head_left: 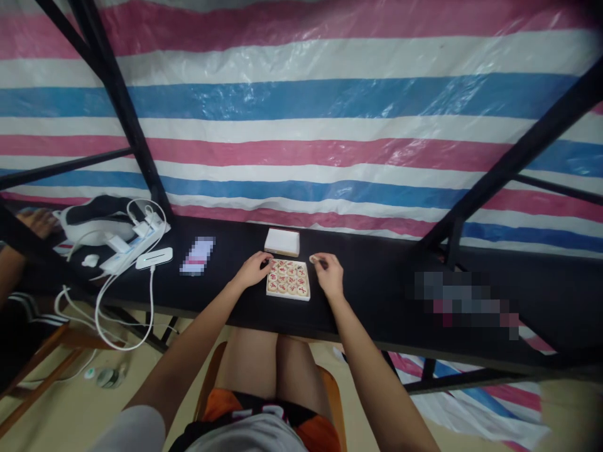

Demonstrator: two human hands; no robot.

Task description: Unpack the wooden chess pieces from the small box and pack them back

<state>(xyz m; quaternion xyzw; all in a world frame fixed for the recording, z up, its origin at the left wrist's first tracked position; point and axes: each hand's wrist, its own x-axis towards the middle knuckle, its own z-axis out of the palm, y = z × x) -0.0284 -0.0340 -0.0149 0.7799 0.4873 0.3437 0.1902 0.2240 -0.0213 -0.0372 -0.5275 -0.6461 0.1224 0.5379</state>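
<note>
Left hand [254,269]: at the far left corner of the tray, fingers curled down onto it; too small to tell whether pinching a piece or only touching the rim.
Right hand [328,274]: just beside the tray's far right corner, thumb and forefinger pinched on a loose piece [313,258]; marking on it unreadable.
Tray [288,297]: white, shallow, square, midway between the tabletop's near and far edges, straight ahead of the person's knees.
Pieces [287,278]: pale round xiangqi discs in tight rows inside the tray, red characters on top, too small to read.
White box [282,242]: closed, flat, just behind the tray toward the far edge; contents hidden.
Tabletop [377,282]: black, long; right end cut off by the frame edge.
Power strip [123,251]: toward the left end, plugs in it, white cables [101,307] hanging over the near edge.
Blurred patches [198,255]: one left of the tray, a larger one toward the right end; nothing legible.
Other person's hand [35,221]: at the far left, partly behind a black strut.
Tarp [301,100]: pink, white and blue stripes behind the far edge.
</note>
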